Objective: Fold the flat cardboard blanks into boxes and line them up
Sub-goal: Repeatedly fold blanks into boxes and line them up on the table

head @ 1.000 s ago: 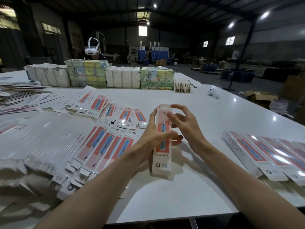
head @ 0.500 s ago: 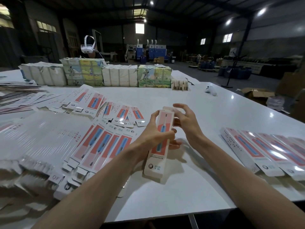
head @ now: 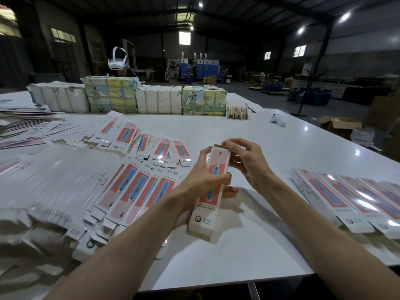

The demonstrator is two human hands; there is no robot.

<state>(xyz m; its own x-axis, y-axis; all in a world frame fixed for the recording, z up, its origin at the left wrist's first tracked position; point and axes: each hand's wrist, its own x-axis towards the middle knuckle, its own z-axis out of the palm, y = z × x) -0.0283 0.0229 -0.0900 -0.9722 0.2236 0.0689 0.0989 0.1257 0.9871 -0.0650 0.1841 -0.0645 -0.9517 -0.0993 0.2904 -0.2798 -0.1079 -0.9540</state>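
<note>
A long white box (head: 205, 219) with a red panel and a blue toothbrush picture is held tilted above the white table (head: 249, 252). My left hand (head: 203, 178) grips its middle from the left side. My right hand (head: 246, 161) has its fingers curled at the box's far end, pinching the brown top flap. Flat blanks (head: 134, 191) of the same print lie fanned out to the left. A row of folded boxes (head: 350, 200) lies side by side at the right.
Bundled stacks of cartons (head: 129, 98) line the table's far side, with a small bundle of wooden pieces (head: 236, 109) and a white controller (head: 278, 120) to their right. A person wearing a white headset (head: 116, 59) sits behind the stacks. Paper piles (head: 23, 120) lie far left.
The box's near end has swung slightly to the left and toward me. My right hand has shifted from the box's upper face to its far end flap.
</note>
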